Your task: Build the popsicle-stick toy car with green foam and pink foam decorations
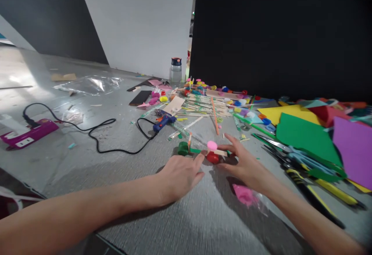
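A small craft-stick model (195,151), looking like a little car, rests on the table. It has a green wheel (183,149) at its left end, a red wheel (212,157) at its right, and a pink disc (212,145) above the red one. The index finger of my left hand (181,175) reaches out to the model's middle, thumb apart. Around the right end, near the wooden stick, my right hand (244,164) has its fingers spread; whether they touch it is hard to tell. Beneath that wrist lies a pink piece (244,195) beside clear plastic.
A blue glue gun (164,122) trails a black cord to a purple power strip (30,134). Craft sticks (203,105) and colourful bits lie behind the model. On the right are scissors (286,148), pliers (308,197) and a green sheet (305,138). A bottle (176,71) stands behind.
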